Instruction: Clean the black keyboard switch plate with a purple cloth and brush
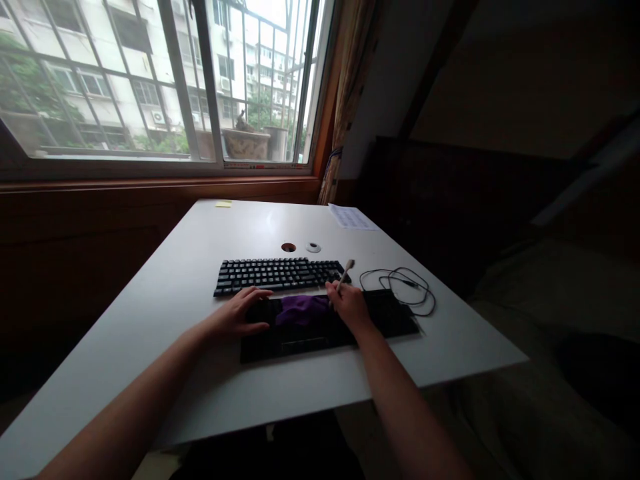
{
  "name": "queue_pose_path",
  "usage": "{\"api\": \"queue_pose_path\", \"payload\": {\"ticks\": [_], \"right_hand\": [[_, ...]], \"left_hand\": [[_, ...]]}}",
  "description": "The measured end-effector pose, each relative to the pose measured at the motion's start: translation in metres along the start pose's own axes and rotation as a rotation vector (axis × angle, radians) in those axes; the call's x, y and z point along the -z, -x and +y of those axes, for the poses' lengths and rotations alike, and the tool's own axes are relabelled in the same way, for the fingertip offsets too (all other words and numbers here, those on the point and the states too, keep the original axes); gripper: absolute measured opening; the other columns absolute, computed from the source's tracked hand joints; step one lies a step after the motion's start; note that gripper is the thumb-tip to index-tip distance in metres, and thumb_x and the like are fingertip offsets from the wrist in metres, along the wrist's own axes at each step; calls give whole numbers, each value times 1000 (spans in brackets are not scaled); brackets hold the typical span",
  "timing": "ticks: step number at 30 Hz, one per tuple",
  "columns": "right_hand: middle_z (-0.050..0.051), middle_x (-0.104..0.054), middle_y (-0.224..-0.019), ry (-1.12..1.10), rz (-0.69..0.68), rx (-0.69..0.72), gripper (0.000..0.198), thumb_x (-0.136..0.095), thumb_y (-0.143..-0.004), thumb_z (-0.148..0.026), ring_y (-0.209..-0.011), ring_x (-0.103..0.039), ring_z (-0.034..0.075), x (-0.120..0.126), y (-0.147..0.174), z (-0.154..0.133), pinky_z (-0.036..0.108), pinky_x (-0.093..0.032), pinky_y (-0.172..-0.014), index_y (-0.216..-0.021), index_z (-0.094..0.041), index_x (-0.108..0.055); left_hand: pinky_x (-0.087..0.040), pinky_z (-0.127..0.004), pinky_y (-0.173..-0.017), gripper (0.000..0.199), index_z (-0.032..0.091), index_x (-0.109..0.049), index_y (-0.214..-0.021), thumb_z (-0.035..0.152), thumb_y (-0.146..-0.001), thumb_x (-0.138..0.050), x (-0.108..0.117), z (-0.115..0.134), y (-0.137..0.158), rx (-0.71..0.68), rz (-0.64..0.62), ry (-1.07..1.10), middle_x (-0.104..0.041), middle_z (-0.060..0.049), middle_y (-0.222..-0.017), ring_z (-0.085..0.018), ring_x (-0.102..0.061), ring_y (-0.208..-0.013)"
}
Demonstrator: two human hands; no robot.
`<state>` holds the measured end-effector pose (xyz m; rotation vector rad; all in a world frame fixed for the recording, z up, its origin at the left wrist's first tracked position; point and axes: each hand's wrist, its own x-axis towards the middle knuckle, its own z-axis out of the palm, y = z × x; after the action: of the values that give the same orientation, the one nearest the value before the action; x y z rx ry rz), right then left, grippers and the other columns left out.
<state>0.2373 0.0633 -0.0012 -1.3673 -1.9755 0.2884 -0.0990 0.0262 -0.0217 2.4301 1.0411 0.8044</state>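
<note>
My right hand [349, 305] is closed around the handle of a slim, light-coloured toothbrush [346, 275], its head tilted up and away. Beneath that hand lies a long black keyboard housing [305, 345], flat on the desk. A crumpled purple cloth [303, 311] rests on the housing between my hands. At the housing's left end is my left hand [245, 312], thumb and fingers stretched apart, touching it and gripping nothing that shows. Just behind the housing sits a block of black keyboard keys [270, 275], its right end partly behind the brush and my right hand.
A coiled black cable [413, 283] lies right of the housing on the white desk [210, 393]. Farther back are a cable hole [289, 247], a white ring [313, 247], printed paper [351, 217] and yellow sticky notes [223, 204]. A barred window [150, 87] stands beyond.
</note>
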Motion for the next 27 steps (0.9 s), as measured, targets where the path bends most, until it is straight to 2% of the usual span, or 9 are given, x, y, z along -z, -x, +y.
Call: {"api": "queue_pose_path", "payload": {"ticks": [4,9,15,19,27], "right_hand": [[1,-62,-59,-21,5,17,50,-41,-101,-56,-61,-62,18,1,-1,1,27,-43,-68,-64,-25,-51],[-2,-54,-52,-84,-21,-5,48,-40,-102,-54,-55,-59,18,2,-2,3,27,-41,-60,-63,-26,-45],[-2,-55,-53,-97,-16,24,50,-40,-102,-58,-57,-60,18,0,-2,6,28,-43,-65,-66,-25,-50],[-2,-54,-53,-125,-31,9,51,-39,-101,-62,-56,-59,18,-1,-2,7,29,-44,-64,-68,-26,-51],[-2,-56,-54,-142,-13,54,49,-42,-101,-57,-56,-58,18,-2,-3,10,28,-42,-63,-64,-25,-50]], "left_hand": [[-48,-47,-106,68,28,-42,-148,42,-88,-73,1,4,0,-2,11,2,-58,-9,-130,-28,-57,-122],[-47,-46,-106,69,26,-43,-148,43,-88,-73,3,11,1,5,16,-3,-59,-9,-129,-28,-57,-121],[-48,-47,-106,73,27,-42,-149,42,-86,-74,1,13,4,31,44,-15,-61,-10,-128,-29,-58,-121],[-48,-48,-106,81,26,-35,-154,42,-85,-75,0,13,6,39,64,-9,-61,-11,-130,-30,-59,-121],[-48,-48,-104,87,26,-29,-157,43,-85,-75,0,14,7,45,77,14,-62,-11,-129,-29,-61,-119]]}}
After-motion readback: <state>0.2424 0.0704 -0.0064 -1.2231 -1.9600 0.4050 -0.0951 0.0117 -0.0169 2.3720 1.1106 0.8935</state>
